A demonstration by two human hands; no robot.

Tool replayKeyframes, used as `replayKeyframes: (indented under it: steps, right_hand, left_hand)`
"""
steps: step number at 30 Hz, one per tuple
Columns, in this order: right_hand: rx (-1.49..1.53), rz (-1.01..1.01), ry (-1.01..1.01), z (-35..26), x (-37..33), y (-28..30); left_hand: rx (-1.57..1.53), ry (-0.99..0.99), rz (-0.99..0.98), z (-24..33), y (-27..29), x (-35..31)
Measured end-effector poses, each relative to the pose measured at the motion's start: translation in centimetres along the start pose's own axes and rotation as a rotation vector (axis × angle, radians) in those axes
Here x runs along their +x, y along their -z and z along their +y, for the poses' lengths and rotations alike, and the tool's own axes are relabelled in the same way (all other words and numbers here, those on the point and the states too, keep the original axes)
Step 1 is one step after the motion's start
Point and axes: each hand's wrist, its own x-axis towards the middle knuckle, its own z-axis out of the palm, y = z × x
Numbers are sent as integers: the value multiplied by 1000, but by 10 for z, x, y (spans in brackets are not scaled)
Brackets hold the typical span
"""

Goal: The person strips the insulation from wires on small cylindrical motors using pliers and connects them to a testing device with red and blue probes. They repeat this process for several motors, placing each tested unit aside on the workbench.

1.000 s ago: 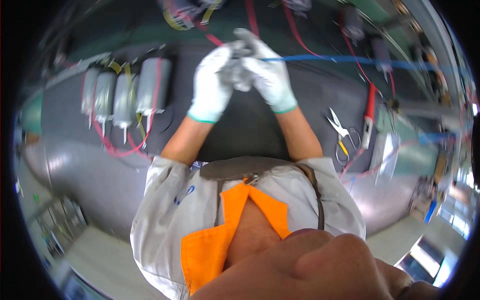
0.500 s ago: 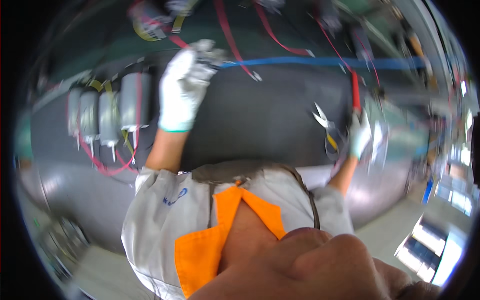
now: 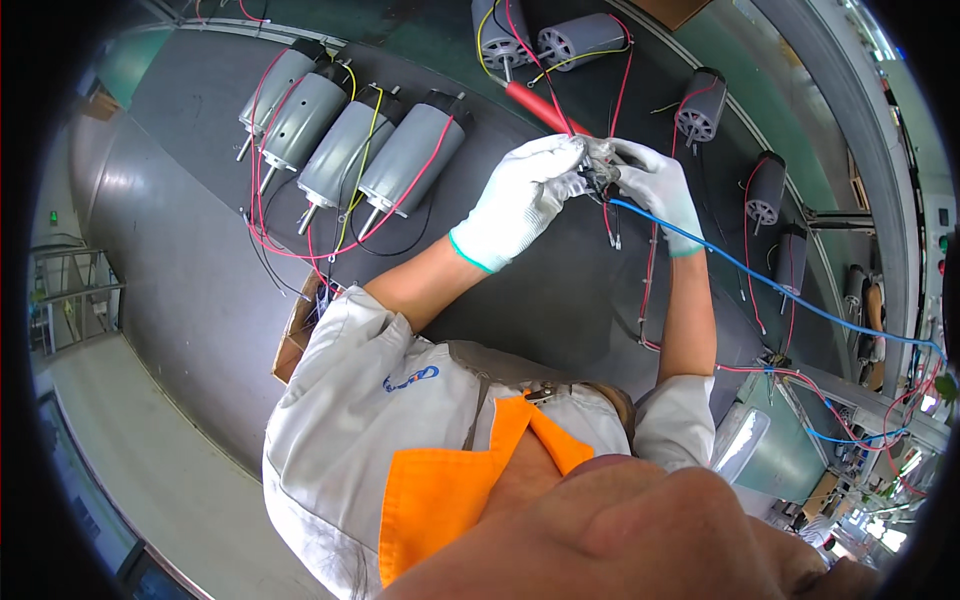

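Note:
My left hand (image 3: 522, 195) and my right hand (image 3: 658, 192), both in white knit gloves with green cuffs, meet over the dark bench. Between their fingertips they pinch a small dark and greyish piece (image 3: 598, 168), whose exact kind I cannot make out. A thin blue cord (image 3: 745, 262) runs from it off to the right. Just beyond the fingers, a red-handled tool (image 3: 540, 107) slants up and left; its near end is hidden behind the hands, so whether the right hand grips it does not show. Red wires (image 3: 608, 225) with bare metal ends hang below the piece.
Several grey cylindrical motors (image 3: 410, 165) with red, yellow and black leads lie at the left. More motors (image 3: 700, 108) stand along the far and right side of the dark bench (image 3: 500, 310). A cardboard box (image 3: 292, 340) sits by my left elbow; a metal rail (image 3: 880, 210) edges the right.
My right hand, with the red-handled tool in it before, has come in from the far right to meet my left. The view has turned, and the scissors-like cutter is out of sight.

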Motion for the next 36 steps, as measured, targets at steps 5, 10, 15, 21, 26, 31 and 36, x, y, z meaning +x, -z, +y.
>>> replayKeyframes:
  steps: [5, 10, 15, 21, 26, 31, 36]
  right_hand:
    - [-236, 102, 129, 5, 7, -23]
    - [-7, 62, 125, -11, 5, -21]
    - [-216, 21, 109, 13, 45, -5]
    - [-584, 278, 333, 0, -31, 6]
    - [-441, 741, 149, 50, -196, 68]
    - [-914, 982, -256, 152, -311, 103]
    - [-839, 938, -37, 61, -237, 43]
  left_hand:
    - [14, 10, -2, 3, 1, 2]
    - [-8, -6, 30, 3, 4, 0]
    - [40, -10, 18, 2, -5, 5]
    - [60, 40, -18, 7, 3, 10]
    - [37, 115, 41, 10, 13, 14]
    - [3, 225, 93, -3, 10, 37]
    - [169, 257, 72, 6, 16, 42]
